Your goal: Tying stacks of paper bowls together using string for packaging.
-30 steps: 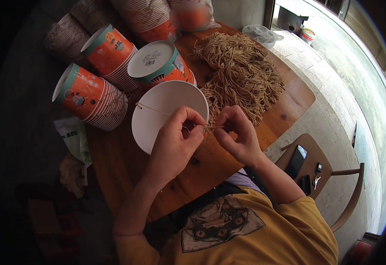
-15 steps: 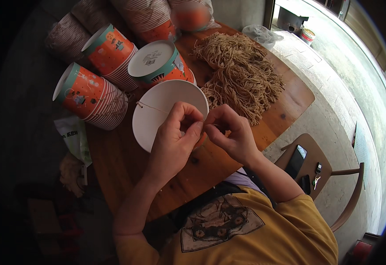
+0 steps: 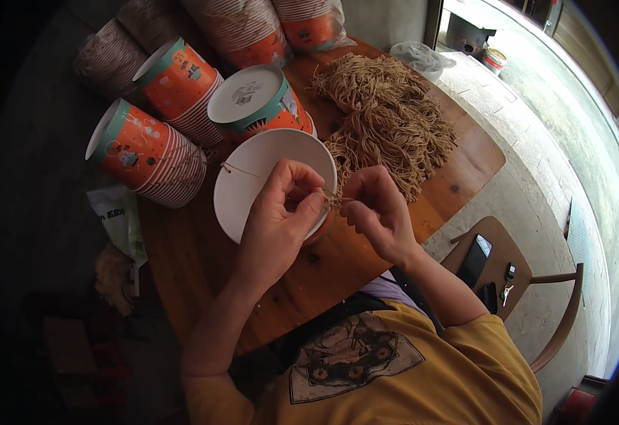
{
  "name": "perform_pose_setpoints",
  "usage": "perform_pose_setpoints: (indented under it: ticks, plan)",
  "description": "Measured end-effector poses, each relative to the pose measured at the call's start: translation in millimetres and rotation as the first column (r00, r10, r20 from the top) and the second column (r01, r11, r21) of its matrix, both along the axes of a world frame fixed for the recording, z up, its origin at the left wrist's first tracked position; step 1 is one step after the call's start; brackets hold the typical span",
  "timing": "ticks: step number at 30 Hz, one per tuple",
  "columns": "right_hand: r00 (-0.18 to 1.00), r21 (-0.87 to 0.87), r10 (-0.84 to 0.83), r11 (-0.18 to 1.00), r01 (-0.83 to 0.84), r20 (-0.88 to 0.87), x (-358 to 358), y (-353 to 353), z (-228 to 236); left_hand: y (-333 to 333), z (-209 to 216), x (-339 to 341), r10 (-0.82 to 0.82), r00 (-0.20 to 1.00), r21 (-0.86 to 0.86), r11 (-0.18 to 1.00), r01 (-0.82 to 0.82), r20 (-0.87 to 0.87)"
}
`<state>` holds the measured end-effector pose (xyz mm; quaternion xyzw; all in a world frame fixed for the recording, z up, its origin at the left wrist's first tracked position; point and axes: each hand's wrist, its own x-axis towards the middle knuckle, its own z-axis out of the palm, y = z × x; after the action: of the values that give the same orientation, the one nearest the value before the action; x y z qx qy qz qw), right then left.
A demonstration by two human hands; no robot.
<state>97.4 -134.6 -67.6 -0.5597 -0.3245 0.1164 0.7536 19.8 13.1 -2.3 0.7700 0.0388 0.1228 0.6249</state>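
A paper bucket [image 3: 237,202] stands on the wooden table [image 3: 217,297] with its white inside facing me. Thin tan cord [image 3: 244,172] comes through the bucket's left side, where a small knot or end shows, and runs across the opening towards my hands. Over the bucket's right rim, my left hand [image 3: 281,216] is closed, pinching the cord between thumb and forefinger. Just to its right, my right hand [image 3: 382,216] has its fingers curled on another stretch of this cord. A small loop shows between both sets of fingertips.
Behind the bucket are stacks of orange and teal paper buckets [image 3: 157,145], some in clear plastic. A heap of tan cords [image 3: 387,120] lies at the right. A chair [image 3: 497,248] beside the table bears a phone [image 3: 474,260] and keys [image 3: 506,292].
My right hand has moved slightly right, away from the left fingertips. A small cord loop now shows between the hands. My left hand has stayed nearly in place.
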Motion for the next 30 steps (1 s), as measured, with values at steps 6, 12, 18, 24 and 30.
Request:
perform_pose_setpoints:
  ticks: [6, 12, 18, 24, 30]
  plan:
    - [0.922, -0.173, -0.101, 0.969, 0.177, 0.375, -0.6, 5.2, 9.2, -0.3, 1.5, 1.1, -0.018, 0.999, -0.075, 0.997, 0.015, -0.038]
    - [0.92, -0.18, -0.126, 0.962, 0.204, 0.372, 3.2, 1.9, 7.4, 0.9, -0.6, -0.7, -0.013, 1.0, -0.037, 0.999, 0.012, -0.009]
    - [0.916, -0.158, -0.139, 0.964, 0.212, 0.375, 3.1, -4.9, 4.8, 1.7, -2.6, -1.7, -0.013, 1.0, -0.042, 0.999, 0.014, 0.012]
    - [0.854, -0.159, -0.126, 0.959, 0.235, 0.505, 6.4, -1.5, 2.1, -2.5, 2.3, -1.1, 0.0, 1.0, -0.055, 0.998, -0.002, -0.031]
    - [0.925, -0.195, -0.131, 0.958, 0.211, 0.356, 5.9, -5.9, 7.5, -8.7, 1.9, 2.8, 0.03, 0.995, 0.5, 0.863, -0.073, 0.094]
